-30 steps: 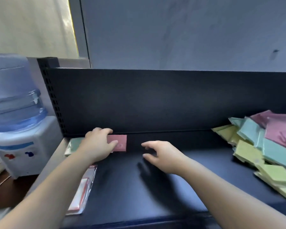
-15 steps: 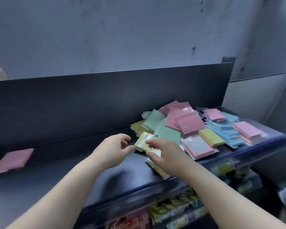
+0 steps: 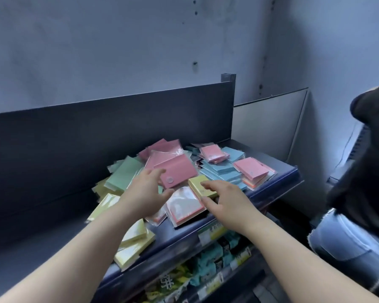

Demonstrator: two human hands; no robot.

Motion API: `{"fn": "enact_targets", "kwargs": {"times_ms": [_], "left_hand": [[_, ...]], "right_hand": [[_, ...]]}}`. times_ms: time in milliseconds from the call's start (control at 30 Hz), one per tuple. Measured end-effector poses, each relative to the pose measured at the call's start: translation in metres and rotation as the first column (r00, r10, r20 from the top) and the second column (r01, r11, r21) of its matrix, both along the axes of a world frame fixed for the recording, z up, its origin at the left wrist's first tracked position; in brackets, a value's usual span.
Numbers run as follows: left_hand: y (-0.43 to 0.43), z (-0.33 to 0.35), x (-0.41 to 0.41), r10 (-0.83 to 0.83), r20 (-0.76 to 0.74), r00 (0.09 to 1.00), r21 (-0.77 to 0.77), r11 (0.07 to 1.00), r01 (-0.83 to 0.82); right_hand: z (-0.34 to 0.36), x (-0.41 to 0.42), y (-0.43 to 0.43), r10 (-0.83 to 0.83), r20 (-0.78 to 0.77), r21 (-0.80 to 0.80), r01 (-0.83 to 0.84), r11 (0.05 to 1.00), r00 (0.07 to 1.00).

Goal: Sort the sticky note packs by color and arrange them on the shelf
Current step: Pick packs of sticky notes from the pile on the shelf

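A jumbled pile of sticky note packs lies on the right part of the dark shelf (image 3: pixel 278 169). It holds pink packs (image 3: pixel 177 173), green packs (image 3: pixel 125 176), blue packs (image 3: pixel 221 171) and yellow packs (image 3: pixel 131 243). My left hand (image 3: pixel 144 193) hovers over the pile with fingers spread, its fingertips at the edge of a large pink pack. My right hand (image 3: pixel 225 200) pinches a small yellow pack (image 3: pixel 198 184) between fingers and thumb. A clear-wrapped pack with a pink rim (image 3: pixel 184 204) lies between both hands.
A tall dark back panel (image 3: pixel 96 132) runs behind the shelf. Below the shelf's front edge, a lower shelf holds packaged goods (image 3: pixel 206 270). A person in dark top and jeans (image 3: pixel 363 193) stands close on the right. Grey walls lie behind.
The view swung right from the shelf's left end to the pile. Both hands left the pink pack there, and my right hand now takes hold of a yellow pack.
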State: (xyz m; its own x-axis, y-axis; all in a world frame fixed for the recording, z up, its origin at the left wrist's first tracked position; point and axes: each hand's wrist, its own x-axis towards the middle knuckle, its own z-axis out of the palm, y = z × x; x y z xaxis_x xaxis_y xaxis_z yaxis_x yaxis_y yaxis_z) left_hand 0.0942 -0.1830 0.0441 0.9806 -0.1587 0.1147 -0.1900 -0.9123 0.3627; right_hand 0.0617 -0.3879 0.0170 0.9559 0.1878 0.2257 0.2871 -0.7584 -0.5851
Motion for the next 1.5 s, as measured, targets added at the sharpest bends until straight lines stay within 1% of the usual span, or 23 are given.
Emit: {"fn": "enact_targets", "kwargs": {"times_ms": [133,233,300,367,433,467,533,633,700,767,833,933,1000,1100,1200,1233,1300,1367,1400,1433,1500], "left_hand": [[-0.008,0.0,0.045,0.039,-0.018,0.999,0.152,0.988,-0.036],[-0.007,0.002,0.078,0.034,-0.065,0.997,0.289,0.957,-0.014],[-0.008,0.003,0.094,0.025,-0.084,0.996,0.336,0.942,0.005],[-0.01,0.004,0.107,0.013,-0.046,0.999,0.377,0.926,0.005],[-0.011,0.002,0.117,-0.01,0.0,1.0,0.383,0.924,0.01],[-0.012,0.001,0.12,-0.023,0.013,1.0,0.357,0.934,0.017],[-0.012,0.002,0.127,-0.043,0.033,0.999,0.248,0.968,0.033],[-0.013,0.011,0.13,-0.032,0.046,0.998,0.051,0.998,0.03],[-0.016,0.017,0.129,-0.011,0.018,1.0,-0.114,0.993,0.013],[-0.014,0.02,0.125,0.019,-0.01,1.0,-0.264,0.964,-0.021],[-0.013,0.02,0.121,0.072,-0.035,0.997,-0.38,0.921,-0.08],[-0.017,0.018,0.113,0.154,-0.084,0.985,-0.534,0.827,-0.175],[-0.019,0.018,0.108,0.202,-0.101,0.974,-0.612,0.76,-0.221],[-0.023,0.017,0.096,0.254,-0.144,0.957,-0.719,0.637,-0.277],[-0.032,0.013,0.082,0.28,-0.182,0.943,-0.796,0.521,-0.308],[-0.034,0.011,0.076,0.297,-0.183,0.937,-0.814,0.488,-0.314],[-0.036,0.006,0.064,0.351,-0.188,0.917,-0.844,0.419,-0.334],[-0.037,0.001,0.052,0.398,-0.209,0.893,-0.869,0.342,-0.356],[-0.038,-0.001,0.046,0.418,-0.222,0.881,-0.881,0.302,-0.365],[-0.038,-0.002,0.04,0.436,-0.233,0.869,-0.887,0.272,-0.374],[-0.038,-0.005,0.027,0.457,-0.247,0.854,-0.891,0.24,-0.386]], "right_hand": [[-0.001,0.023,-0.019,-0.069,-0.011,-0.036,0.068,0.997,0.998],[0.002,0.044,-0.034,-0.124,-0.02,-0.084,0.122,0.989,0.992],[0.006,0.058,-0.044,-0.161,-0.028,-0.112,0.157,0.981,0.987],[0.008,0.074,-0.052,-0.195,-0.02,-0.12,0.192,0.974,0.981],[0.007,0.09,-0.06,-0.237,-0.006,-0.129,0.234,0.964,0.972],[0.006,0.097,-0.064,-0.266,-0.008,-0.127,0.263,0.956,0.964],[0.005,0.111,-0.072,-0.319,-0.017,-0.125,0.314,0.941,0.948],[0.004,0.134,-0.085,-0.361,-0.046,-0.16,0.35,0.923,0.931],[0.004,0.148,-0.097,-0.364,-0.112,-0.202,0.337,0.919,0.925],[0.003,0.161,-0.105,-0.354,-0.186,-0.24,0.307,0.921,0.916],[0.003,0.174,-0.113,-0.315,-0.258,-0.226,0.26,0.939,0.913],[0.004,0.186,-0.117,-0.231,-0.364,-0.157,0.185,0.97,0.902],[0.004,0.193,-0.115,-0.204,-0.378,-0.167,0.151,0.974,0.903],[0.003,0.199,-0.112,-0.212,-0.319,-0.248,0.134,0.959,0.924],[0.002,0.198,-0.113,-0.232,-0.226,-0.347,0.145,0.926,0.946],[0.001,0.196,-0.113,-0.232,-0.177,-0.371,0.153,0.916,0.957],[-0.001,0.192,-0.113,-0.217,-0.027,-0.412,0.187,0.892,0.976],[0.0,0.189,-0.111,-0.186,0.145,-0.463,0.232,0.856,0.972],[0.002,0.187,-0.111,-0.172,0.203,-0.483,0.251,0.839,0.964],[0.004,0.186,-0.111,-0.167,0.24,-0.492,0.268,0.828,0.956],[0.006,0.184,-0.112,-0.18,0.289,-0.468,0.303,0.83,0.94]]}}
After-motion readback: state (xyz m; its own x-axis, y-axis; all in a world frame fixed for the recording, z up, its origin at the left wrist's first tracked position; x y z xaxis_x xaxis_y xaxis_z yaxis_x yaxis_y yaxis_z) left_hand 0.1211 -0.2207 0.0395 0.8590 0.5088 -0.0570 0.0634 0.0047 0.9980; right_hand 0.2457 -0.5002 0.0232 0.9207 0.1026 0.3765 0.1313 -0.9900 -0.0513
